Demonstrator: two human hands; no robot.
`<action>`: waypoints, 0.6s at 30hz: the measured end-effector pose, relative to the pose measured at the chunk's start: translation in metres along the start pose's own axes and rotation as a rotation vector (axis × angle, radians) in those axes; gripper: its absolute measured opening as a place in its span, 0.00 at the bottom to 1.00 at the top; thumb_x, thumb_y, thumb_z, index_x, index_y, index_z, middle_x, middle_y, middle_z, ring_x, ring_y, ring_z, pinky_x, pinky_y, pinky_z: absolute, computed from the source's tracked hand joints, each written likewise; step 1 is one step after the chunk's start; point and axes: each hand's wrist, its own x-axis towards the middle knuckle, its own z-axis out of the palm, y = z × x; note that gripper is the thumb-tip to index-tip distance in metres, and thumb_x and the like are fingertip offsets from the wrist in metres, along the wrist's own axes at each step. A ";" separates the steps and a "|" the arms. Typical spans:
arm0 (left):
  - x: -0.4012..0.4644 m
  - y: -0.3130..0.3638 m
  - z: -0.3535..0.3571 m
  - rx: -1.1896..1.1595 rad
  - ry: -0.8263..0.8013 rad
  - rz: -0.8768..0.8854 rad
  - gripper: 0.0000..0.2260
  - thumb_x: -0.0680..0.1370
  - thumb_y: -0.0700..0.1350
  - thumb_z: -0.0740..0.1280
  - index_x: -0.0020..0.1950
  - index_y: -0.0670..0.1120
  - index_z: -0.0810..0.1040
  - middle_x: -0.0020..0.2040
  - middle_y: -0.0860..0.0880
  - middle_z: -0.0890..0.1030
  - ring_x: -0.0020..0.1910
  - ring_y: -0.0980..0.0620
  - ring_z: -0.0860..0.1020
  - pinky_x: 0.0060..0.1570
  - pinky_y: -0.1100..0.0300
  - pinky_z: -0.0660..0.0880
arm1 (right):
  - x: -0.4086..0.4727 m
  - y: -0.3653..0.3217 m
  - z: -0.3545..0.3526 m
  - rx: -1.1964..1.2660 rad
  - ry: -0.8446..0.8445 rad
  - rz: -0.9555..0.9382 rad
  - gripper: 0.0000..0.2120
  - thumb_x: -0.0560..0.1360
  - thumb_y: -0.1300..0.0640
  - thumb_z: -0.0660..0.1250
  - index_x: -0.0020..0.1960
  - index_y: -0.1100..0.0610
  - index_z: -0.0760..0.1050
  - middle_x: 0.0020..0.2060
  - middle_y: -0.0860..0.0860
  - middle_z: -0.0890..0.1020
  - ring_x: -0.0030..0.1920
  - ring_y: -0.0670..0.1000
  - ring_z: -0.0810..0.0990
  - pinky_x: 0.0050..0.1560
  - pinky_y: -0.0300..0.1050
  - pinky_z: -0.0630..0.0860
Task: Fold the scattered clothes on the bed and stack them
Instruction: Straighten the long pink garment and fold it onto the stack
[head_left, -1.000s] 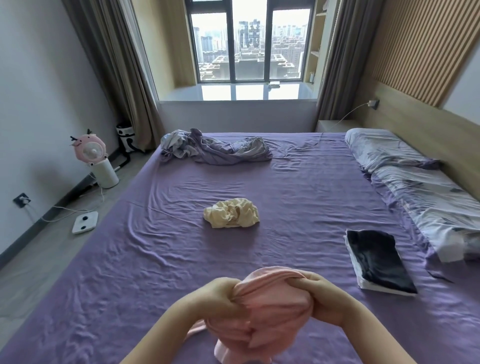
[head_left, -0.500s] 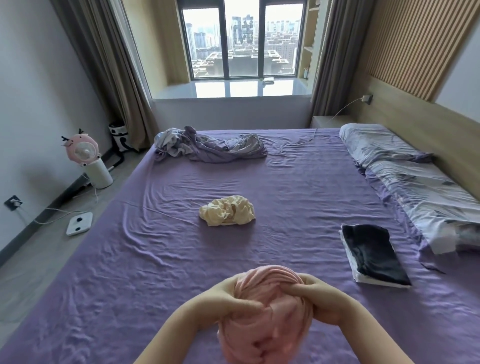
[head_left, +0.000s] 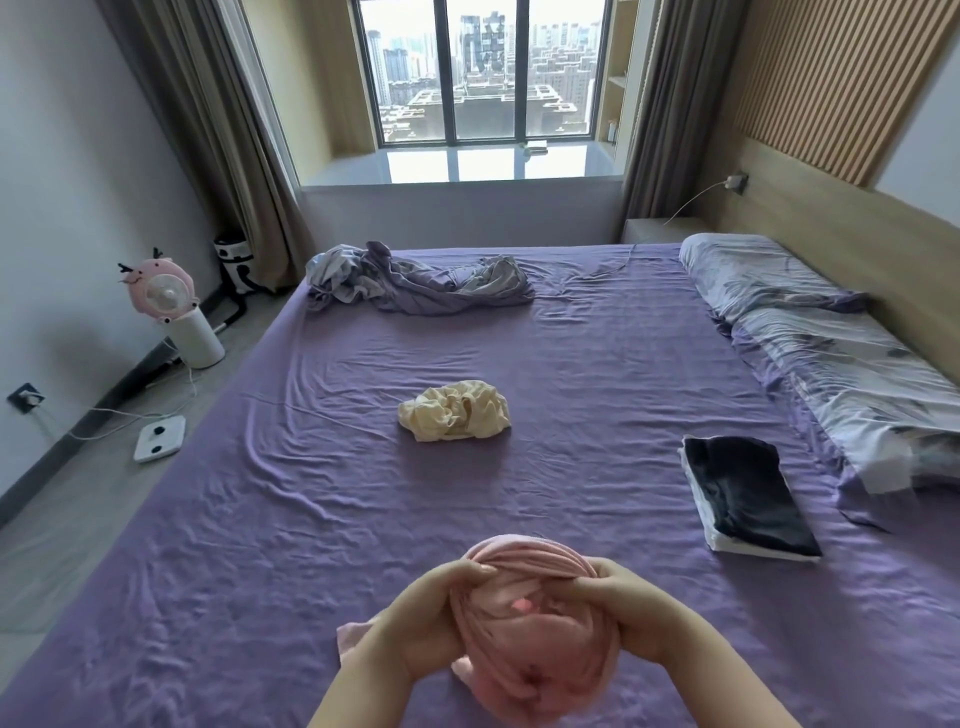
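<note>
Purple bed (head_left: 597, 374) below, a bunched pink garment (head_left: 530, 629), its shape unreadable, is gripped by both hands, left (head_left: 421, 623) and right (head_left: 644, 618), its lower edge cut off.

At the bottom centre of the frame my left hand (head_left: 423, 623) and right hand (head_left: 631, 613) grip a bunched pink garment (head_left: 530, 629) from either side, fingers curled into its folds, above the purple bed (head_left: 260, 519). A crumpled yellow garment (head_left: 454, 410) lies mid-frame. At right a folded stack (head_left: 748, 496), dark on top, sits near the pillows (head_left: 831, 332). A rumpled lilac heap (head_left: 415, 283) lies at the bed's far edge. A pink fan (head_left: 161, 291) stands on the floor at left.
</note>
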 end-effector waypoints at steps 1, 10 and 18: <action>0.000 -0.001 0.000 0.027 -0.052 0.005 0.20 0.76 0.37 0.60 0.69 0.35 0.70 0.63 0.35 0.76 0.61 0.43 0.76 0.60 0.52 0.73 | -0.001 0.000 -0.001 0.111 -0.022 -0.002 0.18 0.69 0.60 0.72 0.57 0.65 0.79 0.50 0.61 0.82 0.48 0.54 0.82 0.50 0.44 0.78; 0.004 -0.016 -0.009 0.561 0.338 0.087 0.19 0.70 0.37 0.73 0.61 0.41 0.78 0.57 0.41 0.82 0.55 0.49 0.80 0.58 0.56 0.75 | 0.003 0.010 0.004 0.320 -0.046 -0.006 0.22 0.70 0.62 0.69 0.61 0.71 0.73 0.52 0.66 0.79 0.49 0.59 0.81 0.53 0.50 0.77; 0.002 -0.013 -0.003 0.136 0.163 0.041 0.21 0.73 0.39 0.70 0.65 0.34 0.73 0.62 0.31 0.76 0.58 0.39 0.77 0.59 0.49 0.75 | 0.000 0.012 0.006 0.083 -0.102 -0.011 0.22 0.69 0.64 0.72 0.62 0.65 0.75 0.57 0.63 0.79 0.56 0.58 0.78 0.57 0.49 0.74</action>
